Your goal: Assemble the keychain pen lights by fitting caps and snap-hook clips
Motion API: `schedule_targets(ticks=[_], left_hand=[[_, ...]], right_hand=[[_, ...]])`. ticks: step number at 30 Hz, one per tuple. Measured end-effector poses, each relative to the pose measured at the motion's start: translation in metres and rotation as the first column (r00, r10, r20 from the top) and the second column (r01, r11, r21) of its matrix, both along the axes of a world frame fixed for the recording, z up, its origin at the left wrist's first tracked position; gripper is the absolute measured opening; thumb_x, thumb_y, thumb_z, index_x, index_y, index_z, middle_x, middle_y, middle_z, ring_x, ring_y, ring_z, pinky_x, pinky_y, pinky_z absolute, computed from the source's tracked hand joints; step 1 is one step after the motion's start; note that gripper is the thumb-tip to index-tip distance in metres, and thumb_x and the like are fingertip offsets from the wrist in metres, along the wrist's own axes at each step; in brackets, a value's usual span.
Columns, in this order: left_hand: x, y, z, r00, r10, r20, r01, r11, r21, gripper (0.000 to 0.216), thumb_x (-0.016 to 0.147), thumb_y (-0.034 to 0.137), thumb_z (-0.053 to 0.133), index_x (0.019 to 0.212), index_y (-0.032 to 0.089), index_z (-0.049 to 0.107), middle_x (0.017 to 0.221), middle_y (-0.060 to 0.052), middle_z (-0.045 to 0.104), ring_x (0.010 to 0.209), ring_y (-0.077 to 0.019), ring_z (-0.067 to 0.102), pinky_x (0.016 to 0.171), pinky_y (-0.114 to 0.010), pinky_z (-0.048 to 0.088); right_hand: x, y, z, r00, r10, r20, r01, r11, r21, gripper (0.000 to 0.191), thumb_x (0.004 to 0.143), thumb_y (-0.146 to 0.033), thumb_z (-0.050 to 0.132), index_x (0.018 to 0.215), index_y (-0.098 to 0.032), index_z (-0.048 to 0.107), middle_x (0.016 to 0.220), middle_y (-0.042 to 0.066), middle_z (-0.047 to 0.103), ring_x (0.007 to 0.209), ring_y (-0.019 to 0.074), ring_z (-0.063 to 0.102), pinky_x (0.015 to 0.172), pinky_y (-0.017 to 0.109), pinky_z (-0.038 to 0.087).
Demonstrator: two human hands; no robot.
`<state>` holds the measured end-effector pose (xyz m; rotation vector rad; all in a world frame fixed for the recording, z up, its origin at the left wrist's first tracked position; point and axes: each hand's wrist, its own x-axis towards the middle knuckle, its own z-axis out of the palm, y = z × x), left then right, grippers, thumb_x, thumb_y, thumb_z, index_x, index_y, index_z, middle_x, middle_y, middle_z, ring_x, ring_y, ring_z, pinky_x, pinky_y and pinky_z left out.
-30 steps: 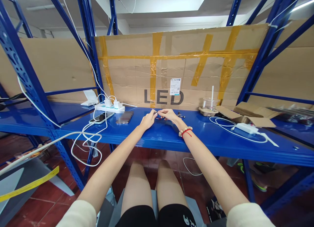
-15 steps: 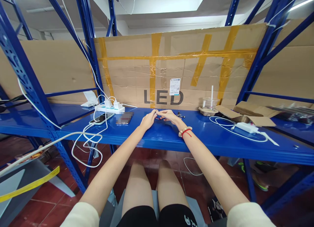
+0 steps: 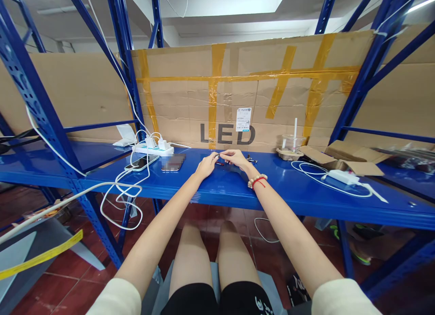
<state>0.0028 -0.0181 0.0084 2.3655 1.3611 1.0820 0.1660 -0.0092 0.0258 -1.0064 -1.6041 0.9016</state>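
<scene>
Over the shelf's (image 3: pixel 234 188) far side, your left hand (image 3: pixel 205 166) and right hand (image 3: pixel 235 158) pinch a tiny part (image 3: pixel 218 156), likely light and stiff, best held by its edges.

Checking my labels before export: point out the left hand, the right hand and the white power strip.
Left hand (image 3: pixel 205 166): head view, back of the hand.
Right hand (image 3: pixel 237 158): head view, back of the hand.
Power strip (image 3: pixel 155 151): head view, white body.
</scene>
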Motion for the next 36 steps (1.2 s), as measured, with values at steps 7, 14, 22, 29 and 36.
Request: schedule_targets(ticks=[7, 14, 22, 29, 36], left_hand=[[-0.004, 0.004, -0.006, 0.988, -0.151, 0.023, 0.150, 0.988, 0.037, 0.030, 0.091, 0.035, 0.032, 0.101, 0.021, 0.057, 0.087, -0.003, 0.066, 0.087, -0.0188, 0.063, 0.078, -0.030, 0.045], [-0.005, 0.002, -0.005, 0.979, -0.200, -0.031, 0.201, 0.978, 0.058, 0.028, 0.091, 0.035, 0.033, 0.098, 0.021, 0.057, 0.073, 0.000, 0.063, 0.074, -0.0158, 0.061, 0.070, -0.025, 0.043], [-0.005, -0.002, -0.003, 0.982, -0.174, -0.066, 0.179, 0.981, 0.076, 0.028, 0.090, 0.035, 0.033, 0.095, 0.022, 0.058, 0.067, 0.001, 0.059, 0.065, -0.0138, 0.057, 0.068, -0.023, 0.043], [-0.005, -0.005, -0.001, 0.982, -0.174, -0.068, 0.179, 0.981, 0.078, 0.026, 0.090, 0.031, 0.035, 0.104, 0.022, 0.055, 0.074, 0.000, 0.063, 0.071, -0.0146, 0.060, 0.072, -0.024, 0.044], [-0.005, -0.002, -0.004, 0.985, -0.170, -0.044, 0.174, 0.978, 0.112, 0.025, 0.088, 0.028, 0.040, 0.110, 0.021, 0.052, 0.074, 0.000, 0.063, 0.071, -0.0162, 0.062, 0.071, -0.025, 0.045]], right_hand=[[0.004, 0.012, -0.007, 0.993, 0.062, 0.101, -0.069, 0.995, 0.072, 0.038, 0.045, -0.043, 0.080, 0.065, -0.013, 0.067, 0.057, 0.000, 0.060, 0.050, 0.0079, 0.049, 0.042, 0.020, 0.035], [0.010, 0.014, -0.009, 0.983, 0.091, 0.160, -0.102, 0.993, 0.064, 0.040, 0.048, -0.045, 0.079, 0.066, -0.012, 0.067, 0.052, -0.002, 0.057, 0.045, 0.0067, 0.046, 0.041, 0.020, 0.034], [0.007, 0.004, -0.004, 0.982, 0.056, 0.179, -0.061, 0.998, 0.022, 0.041, 0.047, -0.046, 0.080, 0.066, -0.012, 0.066, 0.048, -0.003, 0.055, 0.042, 0.0057, 0.044, 0.040, 0.020, 0.033], [0.005, 0.002, -0.003, 0.979, 0.053, 0.198, -0.048, 0.998, -0.027, 0.040, 0.048, -0.045, 0.081, 0.065, -0.012, 0.066, 0.048, -0.002, 0.055, 0.043, 0.0060, 0.046, 0.040, 0.019, 0.034], [0.006, 0.002, -0.002, 0.976, 0.030, 0.216, -0.005, 0.993, -0.115, 0.037, 0.052, -0.045, 0.080, 0.066, -0.013, 0.067, 0.049, -0.001, 0.055, 0.048, 0.0064, 0.048, 0.040, 0.016, 0.034]])
